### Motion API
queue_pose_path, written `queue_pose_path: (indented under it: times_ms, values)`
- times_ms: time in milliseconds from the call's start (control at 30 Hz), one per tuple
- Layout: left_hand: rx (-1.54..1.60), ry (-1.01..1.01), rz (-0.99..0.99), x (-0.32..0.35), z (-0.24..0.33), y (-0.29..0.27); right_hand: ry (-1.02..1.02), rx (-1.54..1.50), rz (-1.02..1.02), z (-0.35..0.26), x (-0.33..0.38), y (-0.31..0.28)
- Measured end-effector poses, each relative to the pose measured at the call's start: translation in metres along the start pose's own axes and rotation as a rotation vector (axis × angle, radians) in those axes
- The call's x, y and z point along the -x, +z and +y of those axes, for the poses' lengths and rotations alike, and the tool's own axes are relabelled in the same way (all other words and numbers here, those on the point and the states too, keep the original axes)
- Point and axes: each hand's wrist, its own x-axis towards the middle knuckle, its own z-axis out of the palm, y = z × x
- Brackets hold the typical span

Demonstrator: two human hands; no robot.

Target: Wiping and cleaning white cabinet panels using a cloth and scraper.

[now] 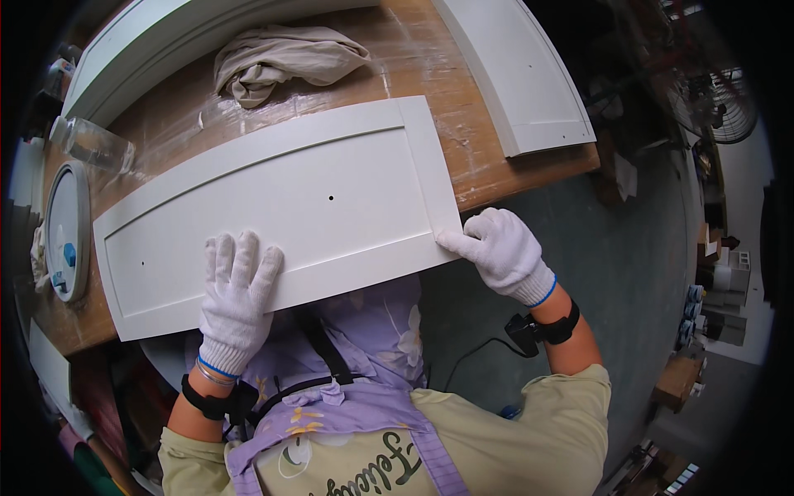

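Observation:
A white framed panel [273, 211] with two small dark holes lies across the near side of the wooden table, its near edge against my apron. My left hand [236, 293], in a white knit glove, rests flat on the panel's near left part with fingers stretched out. At the panel's near right corner is my right hand [506, 252], gloved alike. One digit presses on the face by the frame's inner corner, while the other fingers curl beyond the right edge. Whatever those curled fingers may hold is hidden.
On the wooden table [161, 194] lie a crumpled beige cloth [289, 59], a clear jar [98, 145] on its side, and a round grey lid [68, 231] at the left. More white panels stand at the back left [186, 37] and far right [529, 83]. A fan [728, 107] stands beyond.

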Motion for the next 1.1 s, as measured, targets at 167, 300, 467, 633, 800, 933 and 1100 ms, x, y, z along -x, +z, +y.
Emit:
queue_pose_path:
  times_ms: [167, 300, 467, 633, 800, 933, 1100]
  values:
    - [0.013, 0.0, 0.027, 0.0, -0.001, 0.002, 0.039, -0.075, 0.075, 0.002, -0.006, 0.006]
    - [0.018, -0.008, 0.021, 0.0, 0.0, 0.002, 0.03, -0.064, 0.012, 0.002, 0.0, 0.005]
    - [-0.003, -0.006, 0.045, 0.0, 0.0, 0.005, 0.043, -0.077, 0.053, 0.0, -0.002, 0.008]
    - [-0.002, -0.007, 0.042, -0.001, 0.0, 0.003, 0.015, -0.077, -0.012, 0.0, 0.005, 0.004]
    - [-0.015, 0.0, 0.047, 0.0, 0.0, 0.005, 0.06, -0.028, 0.002, -0.002, 0.001, 0.005]
    - [-0.006, -0.002, 0.05, 0.001, 0.0, 0.005, 0.027, -0.051, 0.001, -0.004, 0.004, 0.004]
    - [-0.007, 0.004, 0.034, 0.001, 0.0, 0.006, 0.048, -0.049, 0.022, -0.002, 0.002, 0.006]
